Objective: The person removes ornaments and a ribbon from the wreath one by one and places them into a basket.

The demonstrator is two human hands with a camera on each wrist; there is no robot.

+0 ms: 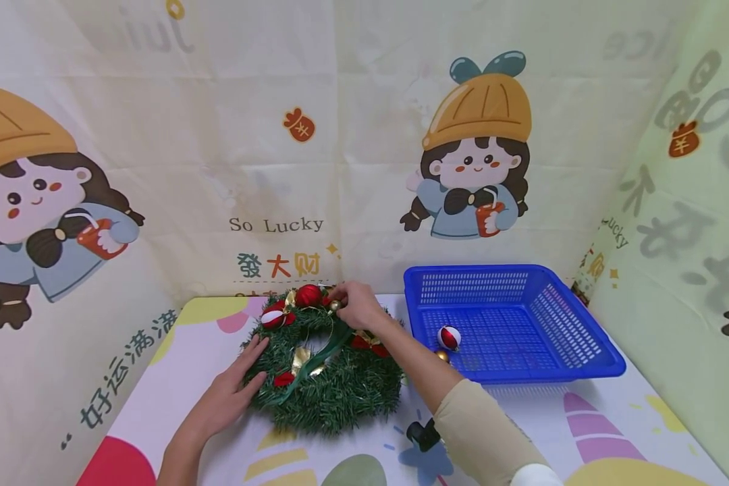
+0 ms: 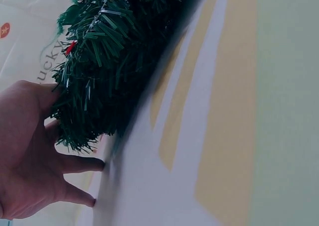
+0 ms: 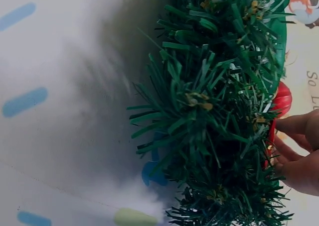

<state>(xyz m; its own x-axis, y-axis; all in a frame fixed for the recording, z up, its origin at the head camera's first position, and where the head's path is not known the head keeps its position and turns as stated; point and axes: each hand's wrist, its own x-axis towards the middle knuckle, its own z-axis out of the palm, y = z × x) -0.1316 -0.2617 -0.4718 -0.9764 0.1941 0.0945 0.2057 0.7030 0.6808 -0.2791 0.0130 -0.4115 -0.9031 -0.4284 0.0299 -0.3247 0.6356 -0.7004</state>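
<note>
A green tinsel Christmas wreath lies on the patterned tablecloth, decorated with red bows, a shiny red ball, a red-and-white ball and a green ribbon. With fingers spread, my left hand rests against the wreath's left side; its thumb touches the greenery in the left wrist view. At the wreath's far side, my right hand pinches a small gold ball. In the right wrist view, the tinsel and a red bow's edge hide that ball.
To the right stands a blue plastic basket holding a red-and-white ball and a gold ball. A small black object lies beside my right forearm. Printed cloth walls enclose the table's back and sides.
</note>
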